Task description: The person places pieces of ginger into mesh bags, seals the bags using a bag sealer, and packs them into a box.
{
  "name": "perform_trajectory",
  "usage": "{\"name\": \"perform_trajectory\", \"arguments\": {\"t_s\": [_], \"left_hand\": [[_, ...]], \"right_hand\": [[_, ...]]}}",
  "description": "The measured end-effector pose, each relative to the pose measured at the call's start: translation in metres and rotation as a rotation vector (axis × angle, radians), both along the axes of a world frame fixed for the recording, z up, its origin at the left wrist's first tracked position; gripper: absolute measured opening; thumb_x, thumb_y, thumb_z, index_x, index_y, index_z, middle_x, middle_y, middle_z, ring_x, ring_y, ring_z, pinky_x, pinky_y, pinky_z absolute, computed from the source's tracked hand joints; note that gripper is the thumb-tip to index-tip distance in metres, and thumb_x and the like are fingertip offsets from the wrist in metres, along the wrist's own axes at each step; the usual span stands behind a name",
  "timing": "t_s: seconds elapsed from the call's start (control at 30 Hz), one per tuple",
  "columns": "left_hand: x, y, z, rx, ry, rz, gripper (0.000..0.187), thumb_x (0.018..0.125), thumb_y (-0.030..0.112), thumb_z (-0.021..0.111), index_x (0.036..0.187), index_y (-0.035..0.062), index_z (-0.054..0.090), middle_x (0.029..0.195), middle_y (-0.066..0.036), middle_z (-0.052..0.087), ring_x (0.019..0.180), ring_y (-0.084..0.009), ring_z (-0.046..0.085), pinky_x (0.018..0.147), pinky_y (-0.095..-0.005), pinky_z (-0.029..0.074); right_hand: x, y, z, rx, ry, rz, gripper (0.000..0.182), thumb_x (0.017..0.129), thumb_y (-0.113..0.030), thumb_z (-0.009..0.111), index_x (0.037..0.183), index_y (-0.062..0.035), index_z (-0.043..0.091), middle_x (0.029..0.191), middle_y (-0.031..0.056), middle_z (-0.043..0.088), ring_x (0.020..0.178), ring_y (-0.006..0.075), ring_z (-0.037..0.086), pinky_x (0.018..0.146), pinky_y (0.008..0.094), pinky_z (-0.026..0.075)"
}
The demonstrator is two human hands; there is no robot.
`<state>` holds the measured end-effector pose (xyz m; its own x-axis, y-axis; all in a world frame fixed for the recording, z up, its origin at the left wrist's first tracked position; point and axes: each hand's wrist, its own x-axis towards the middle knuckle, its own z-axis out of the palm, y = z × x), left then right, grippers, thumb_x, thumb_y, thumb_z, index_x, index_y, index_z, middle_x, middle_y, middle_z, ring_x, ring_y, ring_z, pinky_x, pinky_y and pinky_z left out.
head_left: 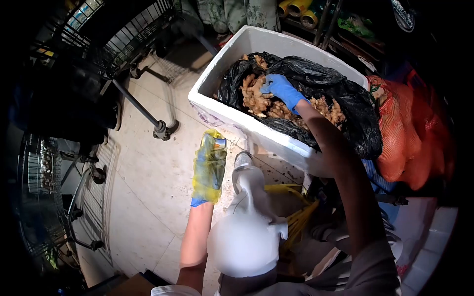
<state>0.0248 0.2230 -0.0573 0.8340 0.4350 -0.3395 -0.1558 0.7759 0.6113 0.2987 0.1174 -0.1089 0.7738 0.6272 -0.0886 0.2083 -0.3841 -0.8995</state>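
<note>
My right hand (281,90), in a blue glove, reaches into a white foam box (210,98). Its fingers curl around a piece of ginger (255,94) on the near-left part of the heap. More ginger (330,109) lies by my wrist, on a crumpled black plastic liner (316,71). Left of the box, above the floor, is my left hand (210,167). A yellow see-through bag (202,182) is drawn over it, with the blue glove showing through and at the wrist. A blue and orange patch shows near the fingertips; the bag blurs the fingers.
An orange mesh sack (410,133) stands against the box's right side. Yellow strips (296,217) hang beside my leg. Wire carts (160,129) on casters stand at the left on the tiled floor (143,187). Yellow rolls (308,18) lie on a shelf behind the box.
</note>
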Motion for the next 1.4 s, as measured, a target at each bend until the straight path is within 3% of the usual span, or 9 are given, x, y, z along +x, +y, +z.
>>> {"name": "perform_trajectory", "arguments": {"t_s": [0.07, 0.17, 0.37, 0.6, 0.67, 0.87, 1.07, 1.23, 1.4], "left_hand": [[0.007, -0.008, 0.014, 0.018, 0.025, 0.040, 0.021, 0.081, 0.020, 0.050, 0.095, 0.0046, 0.051, 0.071, 0.002, 0.049, 0.055, -0.0029, 0.043, 0.042, -0.0140, 0.033], [0.007, -0.015, 0.031, 0.163, -0.013, -0.092, 0.030, 0.079, 0.018, 0.052, 0.102, 0.0002, 0.048, 0.093, -0.006, 0.055, 0.082, -0.0101, 0.053, 0.071, -0.0177, 0.042], [0.003, -0.063, 0.112, 0.364, -0.177, -0.305, 0.028, 0.077, 0.014, 0.053, 0.100, -0.0010, 0.049, 0.092, -0.008, 0.054, 0.085, -0.0138, 0.053, 0.075, -0.0238, 0.043], [-0.014, -0.103, 0.153, 0.368, -0.373, -0.599, 0.064, 0.069, 0.026, 0.063, 0.116, -0.0007, 0.029, 0.104, -0.013, 0.048, 0.089, -0.0195, 0.053, 0.076, -0.0294, 0.045], [-0.020, -0.116, 0.149, 0.276, -0.456, -0.647, 0.063, 0.072, 0.032, 0.058, 0.120, 0.0028, 0.029, 0.115, -0.012, 0.041, 0.100, -0.0234, 0.046, 0.082, -0.0389, 0.043], [-0.036, -0.136, 0.136, 0.011, -0.417, -0.586, 0.052, 0.078, 0.023, 0.053, 0.119, 0.0020, 0.029, 0.113, -0.012, 0.042, 0.100, -0.0237, 0.046, 0.079, -0.0350, 0.044], [-0.045, -0.105, 0.133, -0.224, -0.528, -0.164, 0.054, 0.076, 0.024, 0.055, 0.118, 0.0032, 0.029, 0.117, -0.015, 0.038, 0.104, -0.0255, 0.042, 0.084, -0.0381, 0.041], [-0.054, -0.053, 0.101, -0.163, -0.552, 0.108, 0.056, 0.076, 0.022, 0.055, 0.121, 0.0045, 0.028, 0.122, -0.015, 0.032, 0.111, -0.0282, 0.034, 0.092, -0.0428, 0.032], [-0.050, -0.032, 0.057, -0.104, -0.441, 0.144, 0.057, 0.075, 0.024, 0.056, 0.122, 0.0069, 0.027, 0.121, -0.015, 0.032, 0.109, -0.0297, 0.035, 0.087, -0.0449, 0.037]], "right_hand": [[-0.007, -0.026, 0.035, 0.237, 0.089, -0.090, 0.014, 0.068, -0.008, 0.061, 0.080, -0.0025, 0.056, 0.071, -0.0004, 0.052, 0.067, 0.0084, 0.047, 0.060, 0.0220, 0.038], [-0.015, -0.072, 0.084, 0.425, 0.137, -0.153, 0.016, 0.069, -0.011, 0.063, 0.081, -0.0035, 0.055, 0.073, 0.0004, 0.053, 0.070, 0.0086, 0.049, 0.064, 0.0206, 0.039], [-0.083, -0.150, 0.179, 0.766, 0.367, -0.010, 0.025, 0.075, -0.008, 0.055, 0.099, -0.0034, 0.049, 0.086, 0.0008, 0.054, 0.078, 0.0086, 0.053, 0.071, 0.0207, 0.044], [-0.162, -0.185, 0.256, 0.621, 0.418, 0.167, 0.027, 0.074, -0.007, 0.054, 0.100, 0.0005, 0.050, 0.089, 0.0033, 0.055, 0.079, 0.0084, 0.053, 0.074, 0.0198, 0.042], [-0.165, -0.186, 0.255, 0.615, 0.398, 0.144, 0.024, 0.074, -0.007, 0.054, 0.097, 0.0002, 0.052, 0.088, 0.0028, 0.055, 0.077, 0.0082, 0.053, 0.072, 0.0202, 0.042], [-0.177, -0.180, 0.258, 0.352, 0.371, 0.263, 0.021, 0.074, -0.010, 0.055, 0.093, -0.0017, 0.054, 0.084, -0.0002, 0.055, 0.072, 0.0043, 0.051, 0.064, 0.0165, 0.042], [-0.121, -0.160, 0.226, 0.508, 0.355, 0.277, 0.028, 0.078, -0.026, 0.053, 0.091, -0.0004, 0.053, 0.085, 0.0087, 0.056, 0.075, 0.0130, 0.055, 0.065, 0.0204, 0.043], [-0.049, -0.135, 0.132, -0.064, 0.273, 0.008, 0.022, 0.075, -0.024, 0.058, 0.070, -0.0035, 0.055, 0.065, 0.0047, 0.057, 0.059, 0.0088, 0.054, 0.052, 0.0182, 0.041], [0.012, -0.113, 0.036, -0.524, -0.226, 0.078, 0.029, 0.067, -0.028, 0.062, 0.079, -0.0012, 0.058, 0.072, 0.0132, 0.058, 0.065, 0.0236, 0.056, 0.059, 0.0315, 0.044]]}}
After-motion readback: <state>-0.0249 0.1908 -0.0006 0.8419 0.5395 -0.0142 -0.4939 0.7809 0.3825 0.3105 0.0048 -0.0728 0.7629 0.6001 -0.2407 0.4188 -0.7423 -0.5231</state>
